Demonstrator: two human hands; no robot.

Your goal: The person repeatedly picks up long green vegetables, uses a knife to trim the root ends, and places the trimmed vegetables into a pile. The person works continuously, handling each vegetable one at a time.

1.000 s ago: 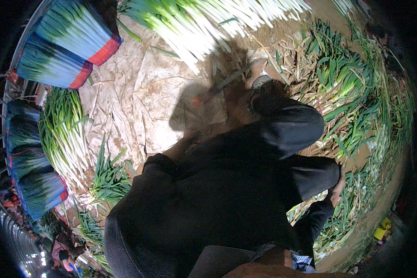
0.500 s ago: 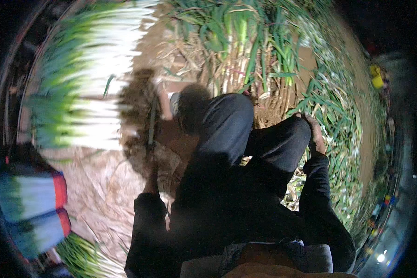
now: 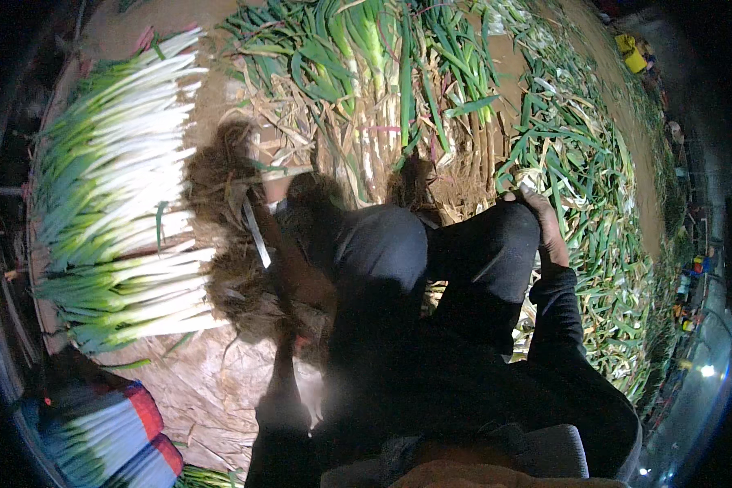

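Observation:
My left hand [image 3: 289, 329] is low beside my left leg, in deep shadow. A long, narrow pale blade [image 3: 256, 232] extends forward in line with it; its fingers appear closed around the blade's dark end, though the grip is hard to make out. My right hand [image 3: 547, 226] lies over my right knee with its fingers outstretched, beside a heap of cut leaves. In front of my knees stand untrimmed leeks [image 3: 374, 122] with green tops and brown, earthy roots. On the left, cleaned leeks [image 3: 130, 179] lie in a long row, white ends toward me.
Bundles of leeks with red wrapping [image 3: 142, 415] sit at the lower left, next to a crumpled pale sheet [image 3: 195, 390]. Green leaf waste [image 3: 598, 244] spreads along the right side. A yellow object [image 3: 630, 53] stands at the far right.
The view has shifted, and the leek row appears lower and farther left. My left hand has drawn back slightly, and the blade has tilted leftward. My right hand stays on the knee.

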